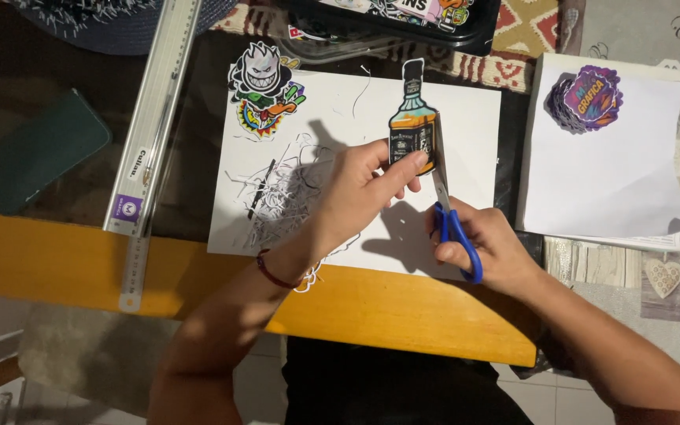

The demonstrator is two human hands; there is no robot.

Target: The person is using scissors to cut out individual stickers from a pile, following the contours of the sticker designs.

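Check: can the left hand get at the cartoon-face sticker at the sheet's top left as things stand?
Probably yes: the left hand would have to drop the bottle cutout first, but only paper scraps lie between it and the cartoon-face sticker.

Dark table [33, 86] with yellow wooden edge carries white sheet [466, 118], metal ruler [151, 118], green case [25, 157], paper scraps [285, 197], sticker stack [588, 98].

View: you have one camera, worn on your head.
Direction: it looks steeply down past your forearms onto the table [403, 311].
Nearness: close; your left hand [364, 189] and right hand [485, 248] sit at frame centre.
Framing: the table's wooden edge crosses the lower half, with floor below it.
Shared area: none, as there is only this view.
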